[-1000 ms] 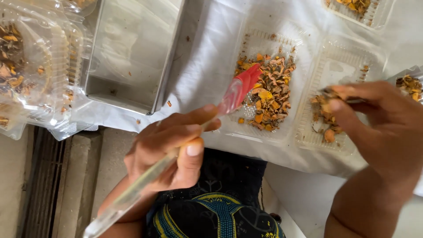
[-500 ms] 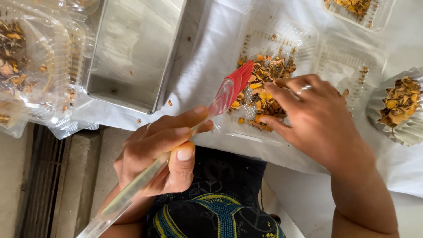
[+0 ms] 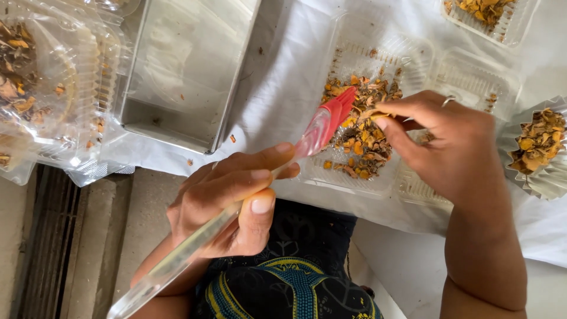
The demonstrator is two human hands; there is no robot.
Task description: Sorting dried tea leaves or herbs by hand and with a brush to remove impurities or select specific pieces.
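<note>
Head view: a brush (image 3: 248,195) with a clear handle and red bristles is gripped in the left hand (image 3: 227,207), fingers curled round the handle and the thumb pressed against it. Its long axis is seen running from the lower left up to the upper right, with the bristle tip laid at the near-left edge of a heap of orange-brown dried pieces (image 3: 360,127). The heap is held in a clear tray (image 3: 354,59) on a white sheet (image 3: 283,88). The right hand (image 3: 455,147) is placed just right of the bristles, thumb and forefinger pressed together on one piece at the top of the heap, so that the pinched piece is found almost touching the bristle tip; a ring is worn on one finger. Of the two hands, the right is the nearer to the heap; the left is kept well back along the handle, above the sheet's near edge. To the left a metal tin (image 3: 183,77) is set, well apart from the brush, and beyond it a clear lidded box (image 3: 53,88) with more pieces. A paper cup (image 3: 540,147) of pieces is seen at the right edge. Bare sheet is left between tin and tray, while room on the right is narrowed by the cup
</note>
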